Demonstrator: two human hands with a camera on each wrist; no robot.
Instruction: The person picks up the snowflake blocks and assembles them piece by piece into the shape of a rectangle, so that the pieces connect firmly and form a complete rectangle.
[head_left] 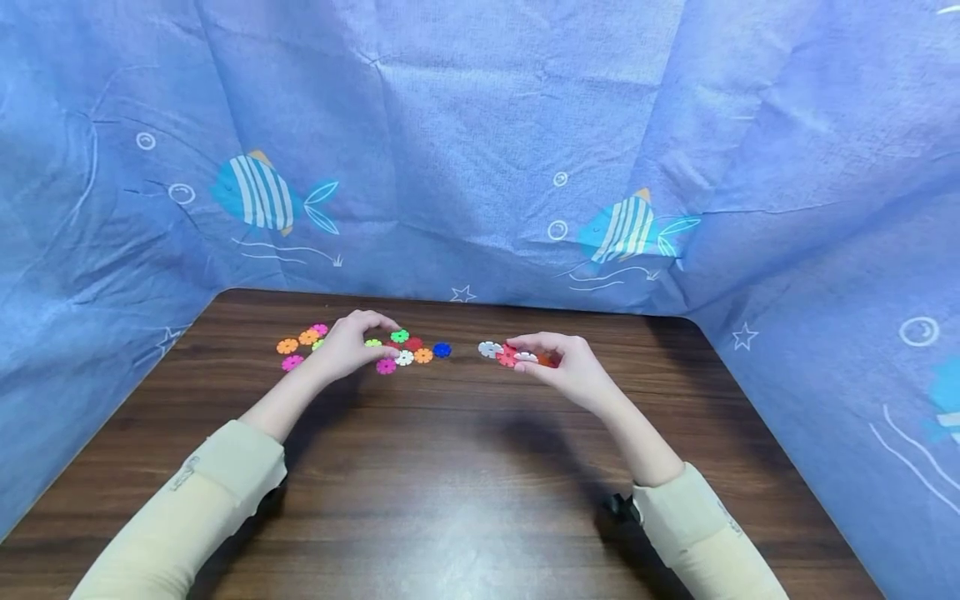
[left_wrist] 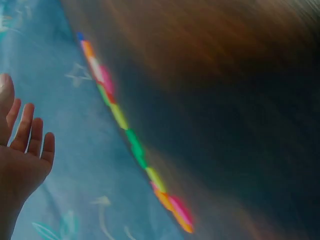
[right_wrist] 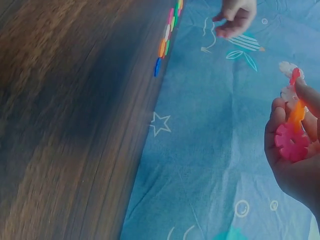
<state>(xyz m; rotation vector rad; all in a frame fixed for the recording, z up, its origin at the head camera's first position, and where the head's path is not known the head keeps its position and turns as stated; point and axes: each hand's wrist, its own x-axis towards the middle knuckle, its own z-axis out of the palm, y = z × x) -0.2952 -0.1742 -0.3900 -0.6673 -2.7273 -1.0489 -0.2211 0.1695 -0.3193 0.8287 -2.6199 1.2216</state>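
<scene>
My right hand grips a small cluster of linked snowflake discs, held up off the table. White, red and orange pieces show in it in the head view. The right wrist view adds a pink disc near the palm and a whitish disc at the far end. My left hand is raised, thumb and fingers apart, over loose snowflake discs. In the left wrist view the left hand has spread fingers with nothing visible between them. Nearest its fingertips, in the head view, are a green disc and a white disc.
Loose discs lie in a row on the dark wooden table, from an orange disc on the left to a blue disc near the middle. A blue cloth with printed fish surrounds the table at the back and sides.
</scene>
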